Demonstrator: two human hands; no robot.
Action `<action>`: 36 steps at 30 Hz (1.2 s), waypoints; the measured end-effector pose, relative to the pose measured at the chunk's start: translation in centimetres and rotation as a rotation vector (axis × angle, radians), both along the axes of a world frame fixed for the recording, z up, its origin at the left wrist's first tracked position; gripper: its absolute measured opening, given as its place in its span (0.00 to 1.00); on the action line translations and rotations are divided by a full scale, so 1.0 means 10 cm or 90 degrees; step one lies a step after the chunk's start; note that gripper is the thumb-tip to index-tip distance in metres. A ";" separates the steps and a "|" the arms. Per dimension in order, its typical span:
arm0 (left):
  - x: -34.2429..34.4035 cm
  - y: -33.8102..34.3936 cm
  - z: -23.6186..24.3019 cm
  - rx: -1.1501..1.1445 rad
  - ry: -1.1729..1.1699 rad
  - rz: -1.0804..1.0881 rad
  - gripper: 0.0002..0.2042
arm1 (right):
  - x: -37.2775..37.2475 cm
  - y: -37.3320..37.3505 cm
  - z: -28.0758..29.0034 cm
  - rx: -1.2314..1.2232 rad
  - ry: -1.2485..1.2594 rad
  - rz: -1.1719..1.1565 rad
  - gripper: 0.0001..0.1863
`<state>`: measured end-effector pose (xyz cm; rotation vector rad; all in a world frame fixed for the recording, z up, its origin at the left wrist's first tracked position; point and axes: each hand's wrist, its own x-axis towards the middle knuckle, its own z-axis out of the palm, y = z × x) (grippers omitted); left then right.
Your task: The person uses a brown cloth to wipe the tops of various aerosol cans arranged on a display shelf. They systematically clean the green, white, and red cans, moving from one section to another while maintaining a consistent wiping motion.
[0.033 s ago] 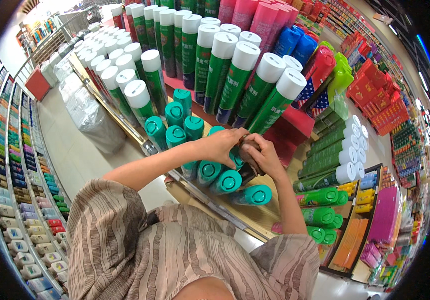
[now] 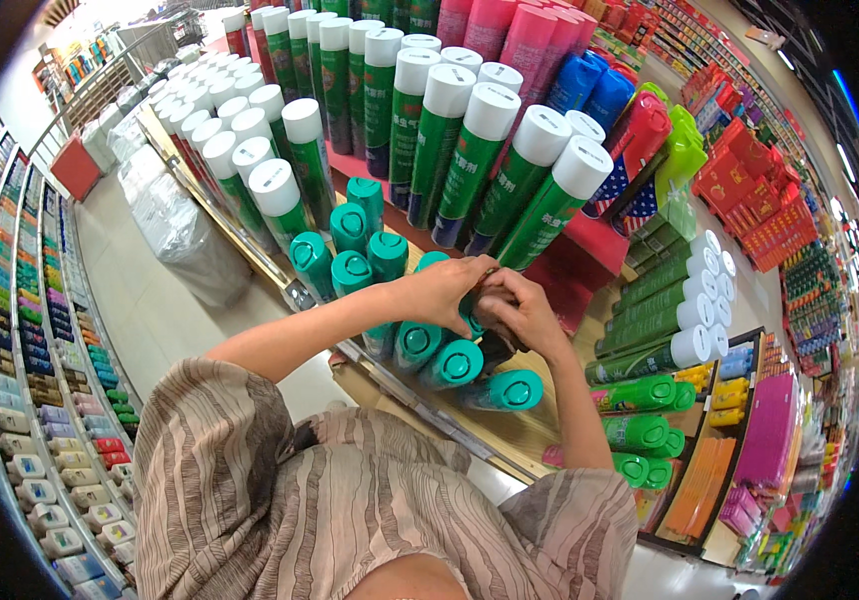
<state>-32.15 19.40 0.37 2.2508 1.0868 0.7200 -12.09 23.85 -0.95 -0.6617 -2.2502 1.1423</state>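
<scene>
My left hand [image 2: 442, 293] curls round a teal-capped spray can [image 2: 472, 318] that stands among others on the shelf. Against it, my right hand [image 2: 522, 310] is closed on a crumpled dark brown cloth [image 2: 498, 348]. The fingertips of both hands meet at the can's far side, where the cloth and most of the can are hidden. Just in front stand more teal-capped cans [image 2: 453, 362], and one teal can [image 2: 510, 390] leans apart from them on the right. Another group of teal caps [image 2: 350, 228] rises left of my left hand.
Tall green cans with white caps [image 2: 485, 130] crowd the raised red step behind my hands. White-capped green cans [image 2: 665, 340] and green-capped bottles [image 2: 640, 433] lie or lean at right. A plastic-wrapped stack [image 2: 190, 240] stands beyond the shelf's left edge.
My right hand has turned and shifted slightly left over the cloth, covering more of it. The left hand stays in place.
</scene>
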 end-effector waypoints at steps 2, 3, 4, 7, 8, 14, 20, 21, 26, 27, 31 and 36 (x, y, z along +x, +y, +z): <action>-0.01 -0.01 0.01 -0.006 -0.010 0.004 0.48 | -0.06 -0.09 0.07 0.096 0.010 0.049 0.16; 0.00 -0.02 0.02 -0.010 -0.015 0.005 0.49 | -0.05 -0.09 0.06 0.089 0.001 0.043 0.16; -0.01 -0.01 -0.05 0.029 -0.010 0.014 0.50 | -0.05 -0.07 0.04 0.081 -0.007 0.038 0.15; 0.00 -0.02 -0.03 0.002 -0.001 0.026 0.49 | -0.06 -0.05 0.01 0.057 -0.011 -0.013 0.12; 0.01 -0.01 -0.01 -0.003 0.006 0.013 0.48 | -0.05 -0.02 -0.05 0.007 0.000 -0.041 0.11; 0.01 -0.03 0.03 0.013 0.089 -0.015 0.36 | 0.24 -0.04 0.09 -0.105 0.137 -0.206 0.07; 0.06 -0.08 0.19 0.131 0.227 0.022 0.28 | 0.72 -0.42 0.49 -0.042 0.147 -0.329 0.05; 0.07 -0.08 0.18 0.132 0.240 0.023 0.28 | 0.76 -0.49 0.53 -0.020 0.149 -0.342 0.05; 0.07 -0.01 0.04 0.165 0.238 0.001 0.23 | 0.96 -0.74 0.47 -0.019 0.149 -0.378 0.06; 0.06 0.00 0.05 0.141 0.247 -0.015 0.24 | 0.98 -0.77 0.43 -0.027 0.151 -0.382 0.06; 0.00 0.04 0.10 0.071 0.250 -0.072 0.28 | 1.03 -0.88 0.37 -0.102 0.161 -0.392 0.06; -0.01 0.05 0.15 0.028 0.260 -0.113 0.28 | 1.16 -0.90 0.23 0.065 0.133 -0.348 0.13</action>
